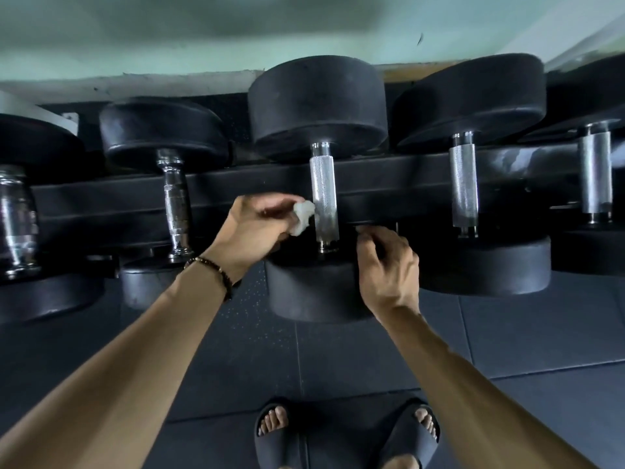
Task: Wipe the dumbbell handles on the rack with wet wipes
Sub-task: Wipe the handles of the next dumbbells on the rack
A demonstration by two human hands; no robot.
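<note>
Left hand point(252, 228) is pinching a wadded wipe point(302, 217) against the middle dumbbell's handle point(324, 200) on the rack point(236, 184). Right hand point(389, 265) is hanging loosely curled, gripping nothing. Risk: small wad slipping, missing the handle's far side.

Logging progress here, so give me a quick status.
Left hand pinches wet wipe against middle handle. Right hand loosely curled, holding nothing. Nothing in the way.

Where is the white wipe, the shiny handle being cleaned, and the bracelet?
wet wipe point(302, 218), head view, middle of the crumpled wad.
dumbbell handle point(324, 198), head view, knurled middle section.
bracelet point(216, 270), head view, beads across the left wrist.
</note>
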